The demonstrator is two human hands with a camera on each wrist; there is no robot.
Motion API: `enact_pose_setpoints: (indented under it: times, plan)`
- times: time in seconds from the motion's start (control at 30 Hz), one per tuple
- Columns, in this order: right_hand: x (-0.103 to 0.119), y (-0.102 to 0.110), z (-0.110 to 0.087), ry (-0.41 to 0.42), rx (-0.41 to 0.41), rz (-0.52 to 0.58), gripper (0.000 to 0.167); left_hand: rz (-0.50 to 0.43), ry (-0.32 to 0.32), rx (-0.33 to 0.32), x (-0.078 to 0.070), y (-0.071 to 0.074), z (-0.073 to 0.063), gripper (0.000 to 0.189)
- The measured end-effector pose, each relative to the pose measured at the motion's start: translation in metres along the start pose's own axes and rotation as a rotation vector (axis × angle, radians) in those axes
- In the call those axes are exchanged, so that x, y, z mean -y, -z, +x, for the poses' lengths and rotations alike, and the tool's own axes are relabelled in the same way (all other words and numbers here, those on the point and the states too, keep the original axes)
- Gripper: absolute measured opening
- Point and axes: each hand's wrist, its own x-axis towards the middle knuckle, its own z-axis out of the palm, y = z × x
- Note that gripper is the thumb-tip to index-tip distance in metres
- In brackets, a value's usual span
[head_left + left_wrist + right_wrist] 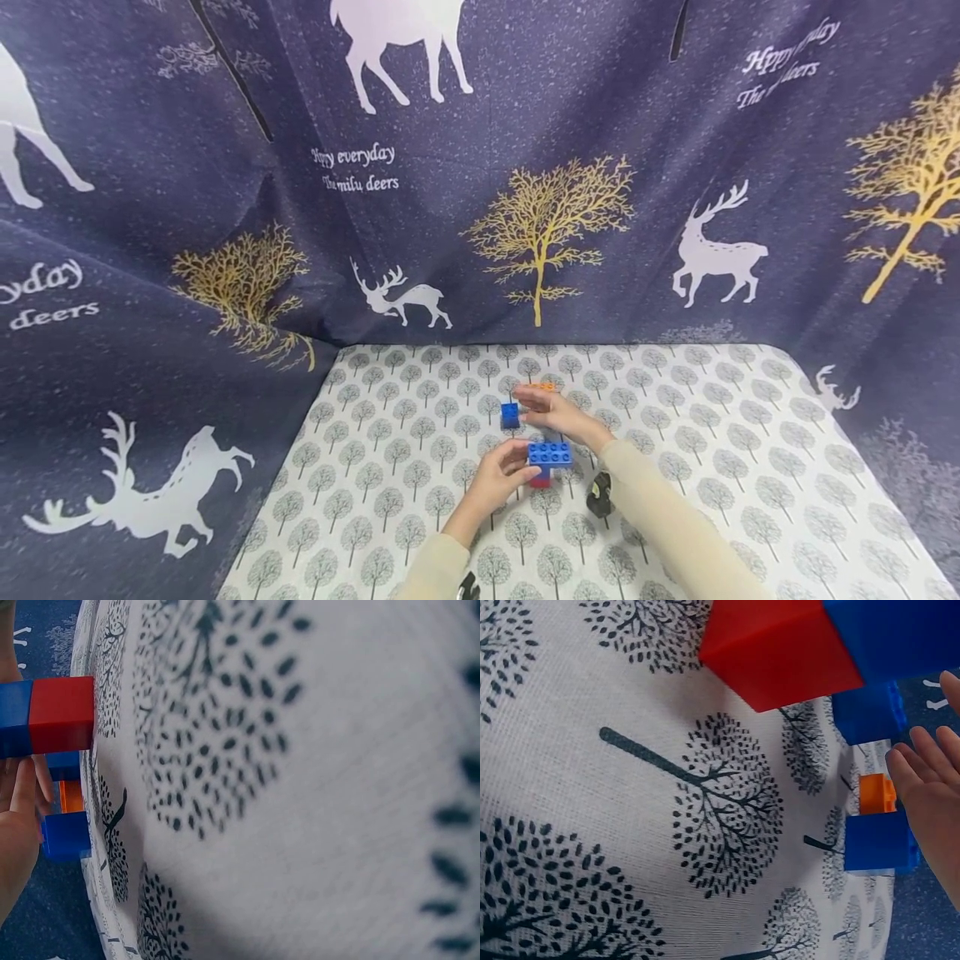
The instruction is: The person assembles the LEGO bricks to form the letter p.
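My left hand (491,477) grips a small stack from its left side, thumb in front and fingers behind. A long studded blue brick (550,454) tops the stack, and a red brick (540,482) forms its bottom. My right hand (558,414) hovers behind the stack with fingers extended, thumb close to a small blue brick (510,414). Past its fingers shows part of an orange brick (547,387). Another blue brick (877,841) appears beside the orange one in the right wrist view; the right hand hides it from the head view.
A white cloth with grey tree prints (405,500) covers the table. Behind the table hangs a dark blue curtain (420,225) with deer and golden trees. Black devices sit at both wrists, one by the right sleeve (660,525).
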Motion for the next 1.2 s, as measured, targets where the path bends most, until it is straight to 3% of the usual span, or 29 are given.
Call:
enact_pose_setpoints:
  times: [0.4,0.7,1.2]
  plan:
    - [-0.008,-0.007,0.007,-0.026,0.006,-0.062,0.062,0.010,0.041,-0.006,-0.001,0.000,0.000,0.037]
    - [-0.012,-0.008,0.009,-0.043,-0.005,-0.128,0.061,0.008,0.022,-0.010,-0.001,-0.001,-0.001,0.035]
    - [-0.018,-0.012,0.014,0.027,-0.061,-0.208,0.045,0.006,0.010,-0.015,0.001,-0.001,0.000,0.035]
